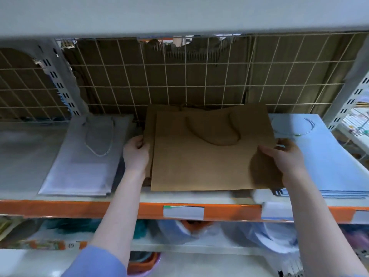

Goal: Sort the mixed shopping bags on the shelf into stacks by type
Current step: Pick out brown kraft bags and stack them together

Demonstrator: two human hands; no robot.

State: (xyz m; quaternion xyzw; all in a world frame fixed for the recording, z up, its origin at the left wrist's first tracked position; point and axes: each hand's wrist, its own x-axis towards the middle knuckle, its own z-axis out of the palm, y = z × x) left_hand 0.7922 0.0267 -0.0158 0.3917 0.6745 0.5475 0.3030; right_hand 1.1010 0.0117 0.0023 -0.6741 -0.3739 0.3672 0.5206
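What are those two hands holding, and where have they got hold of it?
The stack of brown paper bags: the left hand grips its left edge, the right hand its right edge.

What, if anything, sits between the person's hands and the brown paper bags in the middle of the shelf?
Nothing visible. The left hand grips the left edge of the brown paper bag stack, and the right hand holds its right edge, thumb on the top bag.

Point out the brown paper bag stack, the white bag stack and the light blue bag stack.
brown kraft paper bag stack [201,164], head view, top bag's face
white rope-handled bag stack [83,166], head view, top bag's face
light blue bag stack [329,156], head view, top bag's face
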